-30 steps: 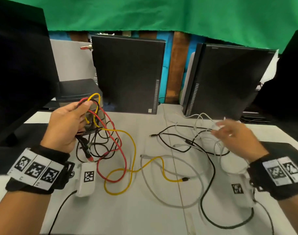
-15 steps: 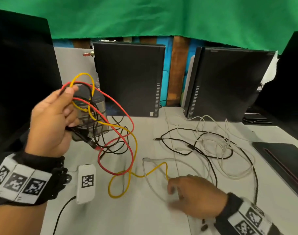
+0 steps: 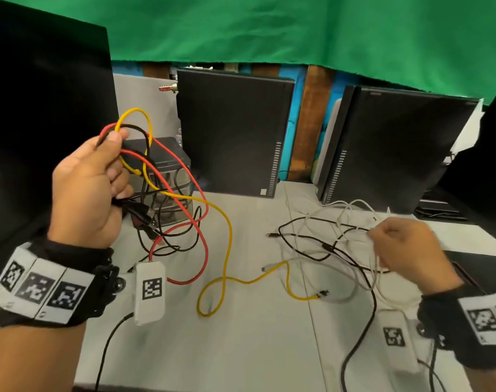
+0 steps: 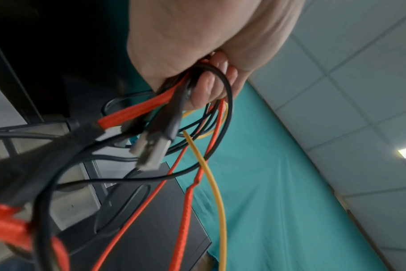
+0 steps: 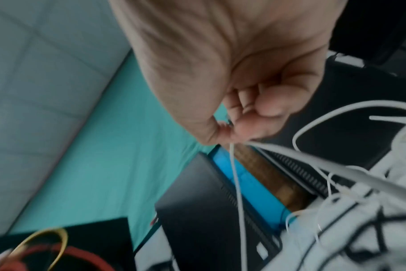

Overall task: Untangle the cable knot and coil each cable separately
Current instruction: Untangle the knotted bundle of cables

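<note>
My left hand [image 3: 94,182] is raised above the table's left side and grips a bunch of looped cables: a red cable [image 3: 204,244], a yellow cable [image 3: 227,239] and a black cable [image 3: 167,244]. In the left wrist view the fingers [image 4: 204,88] curl round them, with USB plugs [image 4: 151,152] hanging below. The yellow cable trails right across the table to its end [image 3: 321,294]. My right hand [image 3: 405,250] pinches thin white cables [image 3: 351,222] lifted from a tangle with another black cable [image 3: 320,247]; the pinch shows in the right wrist view [image 5: 230,133].
Two black computer cases [image 3: 235,131] [image 3: 396,148] stand at the back of the grey table [image 3: 255,349]. A dark monitor [image 3: 43,123] is at the left, a small drawer unit [image 3: 170,179] behind the held cables, and a dark pad [image 3: 481,267] at the right edge.
My right hand moved from the table's front middle back to the right and took hold of the white cables, lifting them. My left hand stays raised with its cable bunch.
</note>
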Available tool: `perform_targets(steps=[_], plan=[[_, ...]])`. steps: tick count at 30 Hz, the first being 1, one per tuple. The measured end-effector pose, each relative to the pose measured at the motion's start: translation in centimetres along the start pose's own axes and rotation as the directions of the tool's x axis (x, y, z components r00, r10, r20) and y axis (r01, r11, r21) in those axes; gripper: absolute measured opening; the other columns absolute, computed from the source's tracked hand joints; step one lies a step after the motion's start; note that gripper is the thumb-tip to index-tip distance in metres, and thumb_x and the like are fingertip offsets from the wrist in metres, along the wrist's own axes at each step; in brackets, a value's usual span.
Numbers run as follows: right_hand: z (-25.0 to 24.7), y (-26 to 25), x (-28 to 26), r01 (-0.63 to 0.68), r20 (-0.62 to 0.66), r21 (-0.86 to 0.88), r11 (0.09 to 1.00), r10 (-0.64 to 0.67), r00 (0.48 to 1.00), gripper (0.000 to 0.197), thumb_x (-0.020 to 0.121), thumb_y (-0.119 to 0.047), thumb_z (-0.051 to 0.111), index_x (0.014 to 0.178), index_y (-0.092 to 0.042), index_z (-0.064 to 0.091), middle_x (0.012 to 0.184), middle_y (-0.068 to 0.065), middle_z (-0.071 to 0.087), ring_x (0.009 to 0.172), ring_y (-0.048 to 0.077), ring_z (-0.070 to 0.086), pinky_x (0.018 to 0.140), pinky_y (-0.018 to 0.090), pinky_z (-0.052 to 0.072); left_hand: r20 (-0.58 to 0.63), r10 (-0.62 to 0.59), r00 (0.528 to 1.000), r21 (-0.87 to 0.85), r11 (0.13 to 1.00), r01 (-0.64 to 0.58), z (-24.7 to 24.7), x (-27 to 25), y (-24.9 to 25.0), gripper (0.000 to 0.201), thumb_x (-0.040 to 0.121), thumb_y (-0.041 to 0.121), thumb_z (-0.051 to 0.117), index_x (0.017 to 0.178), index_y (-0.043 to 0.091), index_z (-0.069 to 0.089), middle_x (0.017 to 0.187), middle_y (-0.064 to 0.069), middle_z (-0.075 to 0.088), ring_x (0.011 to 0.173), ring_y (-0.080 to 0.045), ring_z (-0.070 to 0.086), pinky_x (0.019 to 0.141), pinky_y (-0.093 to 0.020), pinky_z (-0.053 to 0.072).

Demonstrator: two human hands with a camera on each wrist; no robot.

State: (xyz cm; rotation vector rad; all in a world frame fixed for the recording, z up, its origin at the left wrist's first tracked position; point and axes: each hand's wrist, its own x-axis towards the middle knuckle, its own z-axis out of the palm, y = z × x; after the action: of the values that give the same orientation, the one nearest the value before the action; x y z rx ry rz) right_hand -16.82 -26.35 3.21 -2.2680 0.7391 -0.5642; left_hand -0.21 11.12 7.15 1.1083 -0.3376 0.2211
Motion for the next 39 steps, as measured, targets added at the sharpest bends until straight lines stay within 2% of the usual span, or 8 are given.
perform_targets(steps=[2,6,9,16,20,25,32,39], plan=[[-1.2,0.0,1.4,-0.049,-0.156,0.283,0.958,0.096,0.983,0.010,0.092,-0.007,0.059,0.085,-0.005,0.066,0.074,0.014,0.069,0.081,0.035,0.072,0.060,0.030,0.051,0.014,-0.010,1.000,-0.008,1.000,0.010,0.5,-0.3,0.0,0.017,0.101,0.028,0.051,0.100,0.025,0.068,0.053,0.012,0.032,0.040,-0.003,0.027,0.041,-0.016,0.024],[-1.6,-3.0,1.0,0.073,-0.263,0.679,0.731,0.148,0.953,0.031,0.094,-0.007,0.062,0.124,-0.013,0.058,0.110,0.012,0.069,0.103,0.019,0.071,0.073,0.031,0.058,0.062,-0.034,0.998,-0.025,0.999,0.036,1.7,-1.0,0.0,0.021,0.102,0.026,0.049,0.098,0.024,0.069,0.053,0.011,0.032,0.041,-0.002,0.026,0.041,-0.016,0.023],[0.9,-7.7,-2.1,0.197,-0.093,0.603,0.773,-0.177,0.980,0.020,0.092,-0.015,0.067,0.112,-0.017,0.066,0.105,0.003,0.073,0.097,0.012,0.071,0.077,0.033,0.061,0.109,-0.048,0.993,-0.017,0.999,0.050,2.4,-1.7,0.1,0.019,0.102,0.026,0.048,0.101,0.022,0.067,0.053,0.011,0.032,0.041,-0.002,0.027,0.041,-0.016,0.024],[7.8,-14.5,-7.1,0.605,0.197,0.252,0.755,-0.652,0.732,0.034,0.089,-0.044,0.068,0.119,-0.029,0.067,0.111,-0.016,0.069,0.108,0.000,0.061,0.093,0.024,0.050,0.175,-0.099,0.980,-0.070,0.991,0.112,4.2,-3.0,-0.4,0.019,0.102,0.024,0.047,0.104,0.018,0.065,0.053,0.010,0.029,0.040,-0.003,0.026,0.041,-0.016,0.028],[8.8,-15.7,-7.0,0.613,0.251,0.149,0.776,-0.630,0.735,0.020,0.093,-0.040,0.064,0.109,-0.029,0.066,0.084,-0.008,0.067,0.078,0.007,0.060,0.077,0.035,0.053,0.204,-0.109,0.973,-0.140,0.980,0.140,4.2,-2.8,-0.7,0.019,0.100,0.021,0.048,0.105,0.017,0.065,0.054,0.009,0.028,0.044,-0.003,0.027,0.047,-0.016,0.034],[7.9,-15.2,-7.1,0.620,0.218,0.163,0.768,-0.640,0.736,0.014,0.097,-0.033,0.060,0.090,-0.027,0.071,0.057,-0.017,0.051,0.062,0.004,0.052,0.062,0.021,0.039,0.109,-0.107,0.988,-0.009,0.994,0.109,2.5,-1.3,-1.4,0.018,0.102,0.022,0.050,0.106,0.016,0.067,0.056,0.008,0.033,0.049,-0.006,0.032,0.052,-0.020,0.035],[2.6,-13.7,-7.3,0.589,0.195,0.307,0.748,-0.655,0.730,0.014,0.090,-0.032,0.066,0.081,-0.028,0.074,0.057,0.010,0.058,0.050,0.020,0.047,0.051,0.031,0.043,-0.049,-0.111,0.993,0.124,0.985,0.116,1.2,-0.2,-1.9,0.022,0.102,0.028,0.053,0.104,0.013,0.068,0.059,0.008,0.034,0.048,-0.005,0.031,0.045,-0.020,0.032],[0.6,-12.0,-8.7,0.606,0.543,0.142,0.783,-0.574,0.613,0.014,0.085,-0.053,0.063,0.089,-0.046,0.074,0.073,-0.005,0.071,0.062,0.017,0.060,0.055,0.026,0.049,-0.046,-0.205,0.978,-0.001,0.979,0.206,1.9,-0.6,-1.7,0.024,0.102,0.027,0.051,0.080,0.018,0.055,0.049,0.012,0.046,0.041,-0.002,0.033,0.038,-0.015,0.029]])
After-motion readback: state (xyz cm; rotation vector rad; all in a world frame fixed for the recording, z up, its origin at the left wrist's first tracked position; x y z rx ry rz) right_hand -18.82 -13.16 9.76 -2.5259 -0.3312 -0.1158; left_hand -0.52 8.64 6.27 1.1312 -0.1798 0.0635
